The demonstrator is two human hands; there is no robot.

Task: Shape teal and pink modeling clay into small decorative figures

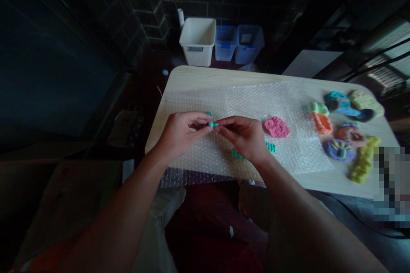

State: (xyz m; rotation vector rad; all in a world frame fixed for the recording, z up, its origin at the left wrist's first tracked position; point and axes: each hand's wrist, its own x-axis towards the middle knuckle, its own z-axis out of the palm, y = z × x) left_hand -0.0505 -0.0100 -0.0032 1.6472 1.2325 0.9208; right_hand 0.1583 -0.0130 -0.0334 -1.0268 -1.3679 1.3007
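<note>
Above the bubble wrap [195,98], my left hand [182,130] pinches a small lump of teal-green modelling clay [210,124] between thumb and fingertips. From the other side, my right hand [245,134] has its thumb and forefinger closed on the tapered end of the same clay. Another bit of green clay [209,114] shows just behind my left fingertips; whether it is held or lies on the wrap I cannot tell. Textured green clay pieces [270,147] lie partly hidden under my right hand. To its right rests a bumpy pink clay slab [277,127].
Clay models crowd the right of the wooden table [205,74]: an orange and green piece [322,123], a purple disc [339,150], a yellow strip [365,160] and others. Beyond the far edge stand a white bin [197,53] and two clear bluish boxes [226,42].
</note>
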